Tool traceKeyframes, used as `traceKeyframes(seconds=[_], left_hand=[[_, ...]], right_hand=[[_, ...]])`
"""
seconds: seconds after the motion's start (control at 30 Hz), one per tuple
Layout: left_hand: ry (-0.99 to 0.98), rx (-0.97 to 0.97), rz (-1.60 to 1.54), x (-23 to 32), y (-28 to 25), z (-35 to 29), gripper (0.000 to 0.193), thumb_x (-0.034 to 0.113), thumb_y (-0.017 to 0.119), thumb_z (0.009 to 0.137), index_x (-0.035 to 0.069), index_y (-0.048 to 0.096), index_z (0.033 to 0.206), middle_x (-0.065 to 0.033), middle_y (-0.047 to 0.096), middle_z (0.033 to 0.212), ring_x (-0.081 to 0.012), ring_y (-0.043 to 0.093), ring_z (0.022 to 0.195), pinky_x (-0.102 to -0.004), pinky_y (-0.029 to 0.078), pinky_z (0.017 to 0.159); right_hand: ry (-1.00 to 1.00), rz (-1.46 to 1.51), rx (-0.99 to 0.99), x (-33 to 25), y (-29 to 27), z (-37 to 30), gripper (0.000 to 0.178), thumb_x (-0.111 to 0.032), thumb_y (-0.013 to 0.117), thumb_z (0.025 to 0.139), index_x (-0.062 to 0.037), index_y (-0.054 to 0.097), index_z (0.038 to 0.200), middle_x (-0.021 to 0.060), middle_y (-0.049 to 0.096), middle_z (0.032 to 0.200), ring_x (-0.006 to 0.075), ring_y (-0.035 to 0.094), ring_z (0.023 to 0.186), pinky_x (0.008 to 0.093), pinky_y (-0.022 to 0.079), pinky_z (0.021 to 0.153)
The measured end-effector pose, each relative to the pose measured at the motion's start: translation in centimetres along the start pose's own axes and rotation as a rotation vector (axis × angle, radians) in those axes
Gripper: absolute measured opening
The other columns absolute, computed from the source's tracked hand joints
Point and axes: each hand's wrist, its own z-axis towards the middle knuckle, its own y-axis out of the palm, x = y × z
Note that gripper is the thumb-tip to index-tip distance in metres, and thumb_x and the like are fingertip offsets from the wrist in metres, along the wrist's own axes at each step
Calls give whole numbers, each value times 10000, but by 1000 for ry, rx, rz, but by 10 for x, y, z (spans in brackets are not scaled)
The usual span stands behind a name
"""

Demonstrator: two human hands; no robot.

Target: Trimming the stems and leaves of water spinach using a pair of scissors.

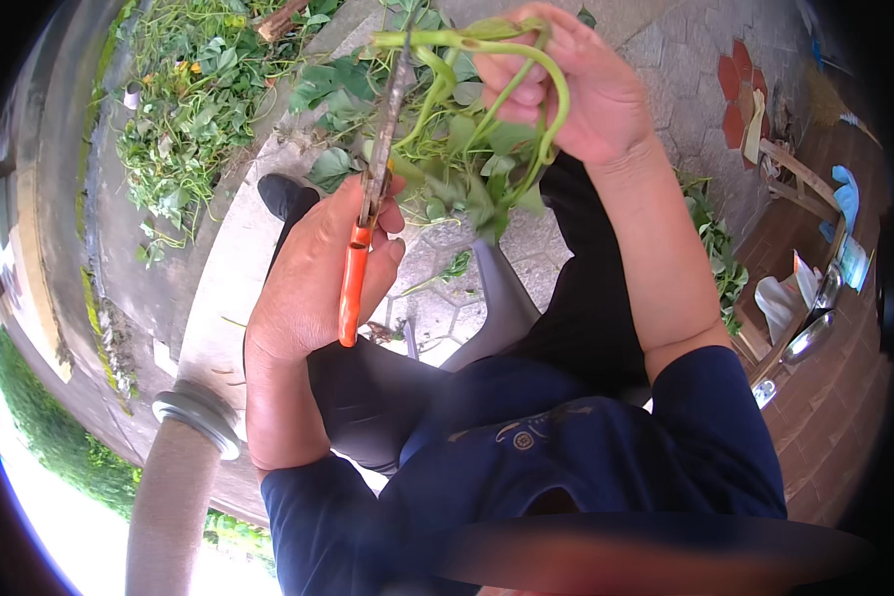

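The left hand [318, 263] is wrapped around an orange-handled cutting tool [352, 288], its rusty blade pointing up and crossing the vine stem [437, 39] near the stem's left end; whether they touch, I cannot tell. The right hand [591, 94] has thumb and fingers clamped on that same stem — it bends into a loop beside the palm, leaves trailing below — and holds it up above the hexagonal pavers [432, 313]. A leafy sprig [457, 265] lies on the pavers between the knees. Beyond the left edge of the pale concrete curb [230, 283] spreads a heap of leafy vines [189, 129].
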Motion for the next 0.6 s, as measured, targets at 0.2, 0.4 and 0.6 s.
traceKeyframes(seconds=[0.2, 0.4, 0.6], left_hand=[[-14, 45, 119, 1, 0, 4, 398, 66, 575, 762, -1, 468, 1139, -85, 550, 853, -197, 548, 770, -310, 449, 726], [-42, 111, 237, -2, 0, 4, 402, 125, 575, 798, -13, 473, 1161, -56, 542, 852, -139, 535, 740, -271, 445, 712], [-84, 111, 131, 6, 3, 8, 320, 84, 588, 781, 7, 458, 1063, -121, 557, 781, -311, 566, 739, -369, 456, 674]], right_hand=[[53, 174, -24, 15, 4, 3, 202, -160, 531, 877, 1, 570, 993, 16, 561, 790, 79, 457, 604, 216, 374, 504], [179, 248, 122, 22, 17, 3, 193, -176, 533, 882, -2, 571, 954, -12, 526, 692, 54, 442, 578, 179, 336, 448], [191, 283, 89, 26, 17, 6, 179, -167, 531, 885, 4, 577, 916, -4, 530, 731, 53, 423, 552, 185, 323, 438]])
